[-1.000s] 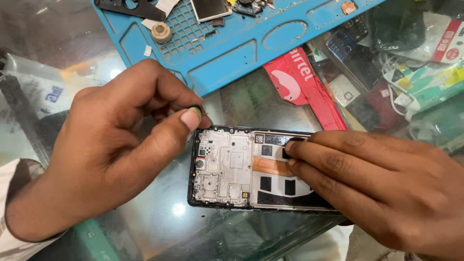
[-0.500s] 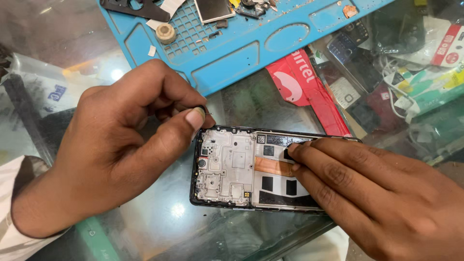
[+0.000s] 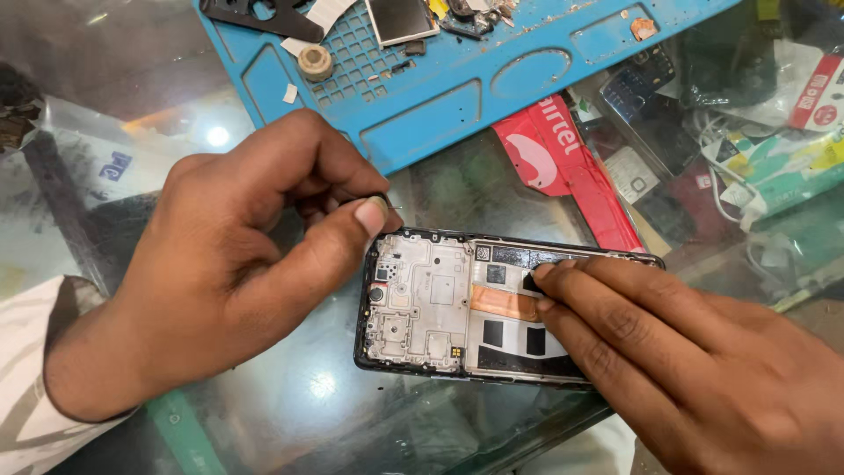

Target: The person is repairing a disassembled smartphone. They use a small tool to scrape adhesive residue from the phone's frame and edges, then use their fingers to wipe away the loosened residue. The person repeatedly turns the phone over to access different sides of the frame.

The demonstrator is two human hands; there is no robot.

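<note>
We start with the opened phone frame (image 3: 457, 303), which lies flat on the glass desk (image 3: 264, 422) with its back cover off, so the silver inner plate, the orange flex strip and the dark cut-outs face up at us. It sits lengthwise, just below the blue work mat (image 3: 457, 79).

Our right hand (image 3: 686, 352) lies flat across the frame's right half, fingers (image 3: 571, 281) stretched out and pressed onto the middle of the plate. We judge this is to pin the frame so it does not slide on the smooth glass; the hand grips nothing.

Our left hand (image 3: 237, 255) is at the frame's upper left corner, thumb and forefinger pinched close together. Something small and dark seems caught between the tips, but we cannot tell what it is. The pinch suits fine work at that corner.

The mat holds loose parts within easy reach: a small round spool (image 3: 315, 62), a dark bracket (image 3: 264, 16) and a small screen module (image 3: 400, 18). A red packet (image 3: 563, 167) lies between the mat and the frame, and further right is a heap of cables and packaging (image 3: 756, 149).
</note>
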